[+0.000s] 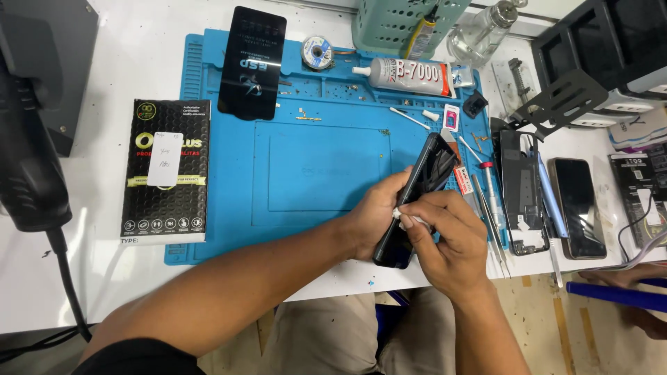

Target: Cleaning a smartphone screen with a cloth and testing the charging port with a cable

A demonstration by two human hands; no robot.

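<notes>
A person sat at a white tabletop [139, 62], bare forearms reaching in from the near edge. The left hand [372, 222] wrapped around a slim, glossy black phone [417, 198], its fingers curled behind the phone's body and the thumb along the near side. The phone was tilted on edge, its lower end near the front rim of the tabletop and its upper end angled away to the right. The right hand [448, 236] sat just right of the phone, its fingers pressed together and pinching a small white wad [403, 217] against the phone's long edge, close beside the left thumb.

Beyond the fingers lay a blue rubber work mat [313, 167] with a raised rim and a smooth, flat centre, mostly bare to the left of the hands. To the right of the fingers, thin metal tools [490, 208] lay side by side, then an opened phone frame [521, 187] and a dark phone [578, 207]. Well left of the fingers sat a black box [165, 170] with a dotted texture. Farther off rested a black glass panel [251, 62], a tube of glue [406, 75], and a clear plastic bottle [483, 31].
</notes>
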